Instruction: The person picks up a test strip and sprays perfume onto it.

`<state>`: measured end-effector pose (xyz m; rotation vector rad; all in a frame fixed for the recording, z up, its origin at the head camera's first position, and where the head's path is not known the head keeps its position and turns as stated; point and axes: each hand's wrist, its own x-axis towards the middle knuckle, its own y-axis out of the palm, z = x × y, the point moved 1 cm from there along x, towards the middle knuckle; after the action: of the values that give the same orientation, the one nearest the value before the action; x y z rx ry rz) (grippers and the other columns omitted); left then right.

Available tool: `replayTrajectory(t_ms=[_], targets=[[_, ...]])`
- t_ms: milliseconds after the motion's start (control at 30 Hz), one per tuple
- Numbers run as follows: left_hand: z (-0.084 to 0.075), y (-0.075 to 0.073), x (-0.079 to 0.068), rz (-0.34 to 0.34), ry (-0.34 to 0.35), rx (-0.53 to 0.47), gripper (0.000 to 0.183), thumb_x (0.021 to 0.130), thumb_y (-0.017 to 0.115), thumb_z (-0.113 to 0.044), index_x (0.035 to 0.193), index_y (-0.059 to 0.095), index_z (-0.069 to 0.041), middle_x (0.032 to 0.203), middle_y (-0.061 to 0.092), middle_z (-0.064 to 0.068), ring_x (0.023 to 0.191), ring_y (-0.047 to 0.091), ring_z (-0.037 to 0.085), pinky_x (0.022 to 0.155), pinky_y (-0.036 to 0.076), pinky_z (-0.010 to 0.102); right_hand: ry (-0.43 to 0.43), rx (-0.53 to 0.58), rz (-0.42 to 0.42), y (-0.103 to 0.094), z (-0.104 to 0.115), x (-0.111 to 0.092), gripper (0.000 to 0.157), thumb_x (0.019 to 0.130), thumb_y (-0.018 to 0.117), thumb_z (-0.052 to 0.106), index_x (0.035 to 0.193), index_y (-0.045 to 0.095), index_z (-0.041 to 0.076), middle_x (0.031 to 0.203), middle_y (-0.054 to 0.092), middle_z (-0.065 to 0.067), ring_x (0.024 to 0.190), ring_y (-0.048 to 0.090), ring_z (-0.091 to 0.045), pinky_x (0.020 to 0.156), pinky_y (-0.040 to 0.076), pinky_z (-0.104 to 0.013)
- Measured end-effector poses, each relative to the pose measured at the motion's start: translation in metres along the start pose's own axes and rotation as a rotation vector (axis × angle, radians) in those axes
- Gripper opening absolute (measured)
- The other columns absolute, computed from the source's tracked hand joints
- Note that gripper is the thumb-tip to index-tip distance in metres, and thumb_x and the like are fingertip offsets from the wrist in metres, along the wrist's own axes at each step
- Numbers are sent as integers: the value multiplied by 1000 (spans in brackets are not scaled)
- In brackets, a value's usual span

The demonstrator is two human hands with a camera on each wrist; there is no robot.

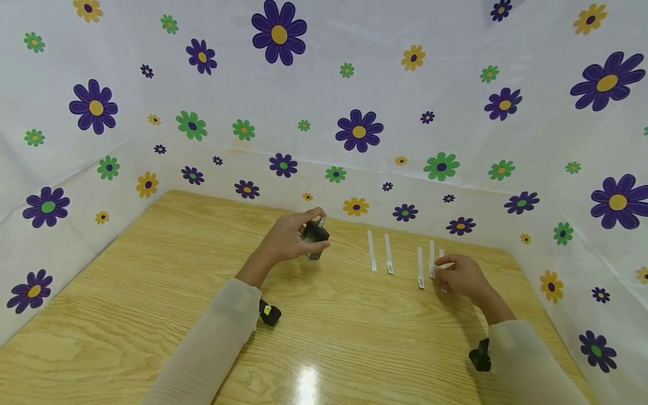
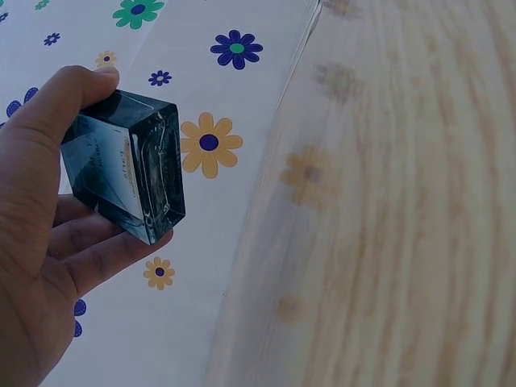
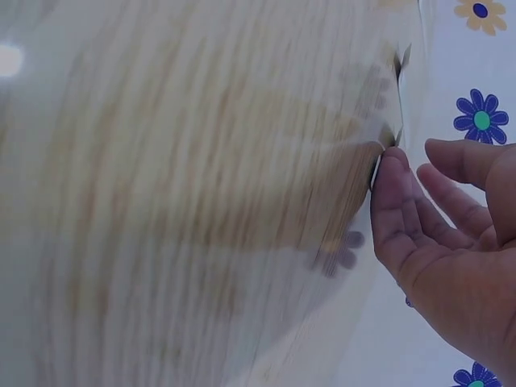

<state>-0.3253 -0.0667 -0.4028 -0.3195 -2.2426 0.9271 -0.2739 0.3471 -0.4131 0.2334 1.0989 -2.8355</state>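
The fingers of the left hand (image 1: pixel 283 241) grip a dark bottle (image 2: pixel 133 169), seemingly lifted off the surface (image 1: pixel 354 337), one digit at its nozzle (image 1: pixel 321 221), perhaps ready to press. White strips (image 1: pixel 388 252) lie spaced apart, probably keeping their labels (image 1: pixel 421 283) visible; the lettering is too small to read. The right hand (image 1: pixel 464 279) partly hides the rightmost strip; whether it pinches that, I cannot tell.

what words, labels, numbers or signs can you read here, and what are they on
None can be read clearly.
Glass bottle: lettering on its face, too blurred to read.
Paper strips: print on some near ends, too small to read.
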Motion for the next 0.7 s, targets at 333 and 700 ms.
replayTrajectory(t_ms=[333, 700], targets=[[2, 0, -1, 12, -19, -1, 55, 76, 73, -54, 124, 54, -36, 97, 65, -2, 75, 62, 15, 64, 51, 29, 100, -16, -65, 6, 9, 4, 40, 88, 66, 16, 118, 54, -9, 79, 67, -11, 65, 61, -18, 61, 50, -31], [1, -2, -1, 9, -32, 2, 56, 75, 74, -53, 125, 54, -36, 97, 64, -3, 74, 59, 14, 63, 50, 28, 152, -13, -116, 12, 10, 7, 51, 81, 72, 8, 124, 51, -9, 73, 66, -7, 62, 58, -15, 58, 47, -29]])
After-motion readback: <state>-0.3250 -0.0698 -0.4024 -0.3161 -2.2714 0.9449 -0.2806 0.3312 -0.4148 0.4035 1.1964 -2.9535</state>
